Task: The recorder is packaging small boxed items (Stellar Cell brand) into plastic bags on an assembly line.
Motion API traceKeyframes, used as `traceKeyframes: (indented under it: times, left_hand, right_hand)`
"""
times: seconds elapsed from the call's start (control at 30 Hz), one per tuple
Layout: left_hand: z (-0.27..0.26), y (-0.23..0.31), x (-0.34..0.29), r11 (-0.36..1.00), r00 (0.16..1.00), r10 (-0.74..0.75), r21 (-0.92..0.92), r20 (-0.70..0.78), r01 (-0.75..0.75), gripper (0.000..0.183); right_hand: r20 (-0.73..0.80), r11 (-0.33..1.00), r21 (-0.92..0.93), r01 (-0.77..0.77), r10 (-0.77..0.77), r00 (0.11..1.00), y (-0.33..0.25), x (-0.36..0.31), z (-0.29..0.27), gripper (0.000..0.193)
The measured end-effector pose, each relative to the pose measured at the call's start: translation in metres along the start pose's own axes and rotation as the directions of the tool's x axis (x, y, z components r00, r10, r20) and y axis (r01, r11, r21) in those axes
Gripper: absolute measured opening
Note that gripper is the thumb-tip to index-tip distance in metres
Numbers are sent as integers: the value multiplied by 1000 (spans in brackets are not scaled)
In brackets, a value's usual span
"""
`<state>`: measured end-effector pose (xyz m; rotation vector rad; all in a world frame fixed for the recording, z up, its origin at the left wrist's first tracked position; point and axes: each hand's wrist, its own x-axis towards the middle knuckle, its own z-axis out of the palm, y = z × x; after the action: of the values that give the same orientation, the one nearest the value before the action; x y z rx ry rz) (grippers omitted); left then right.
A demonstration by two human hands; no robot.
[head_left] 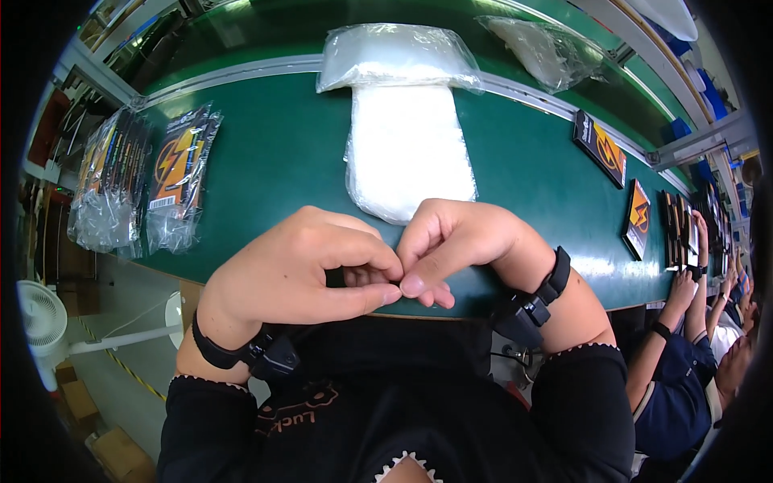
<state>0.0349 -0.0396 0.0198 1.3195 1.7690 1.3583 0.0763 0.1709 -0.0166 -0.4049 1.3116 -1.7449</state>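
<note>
With plastic-wrapped packs seemingly done at left and two boxes apparently unwrapped at right, left hand and right hand meet at the fingertips, grip impossible to tell, near the clear bags mid-tabletop.

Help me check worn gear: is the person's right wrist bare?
No: a black strap with a small black device is fastened around it, just behind the right hand.

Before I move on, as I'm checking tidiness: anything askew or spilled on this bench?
Nothing looks spilled. Mildly askew: the upper black-and-orange box at right slants differently from the lower box, though fisheye bending may exaggerate it.
</note>
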Motion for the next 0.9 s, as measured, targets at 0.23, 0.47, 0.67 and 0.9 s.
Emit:
traceKeyframes:
  times: [0.23, 0.47, 0.67, 0.9]
  left_hand:
    - [-6, -6, 18, 1000, 984, 3, 8, 180, -4, 10]
    - [-10, -11, 23, 998, 976, 38, -63, 214, -25, 9]
    - [-8, -12, 21, 995, 977, 35, -101, 212, -14, 10]
    - [1, -8, 19, 994, 983, 68, -98, 171, -52, 7]
  right_hand:
    - [18, 999, 3, -47, 47, 999, 4, 3, -6, 18]
    - [43, 998, 61, -24, 22, 999, 4, 2, -8, 16]
    - [65, 995, 84, -49, 43, 997, 5, 3, -9, 17]
    - [205, 981, 190, -43, 3, 979, 9, 2, -12, 16]
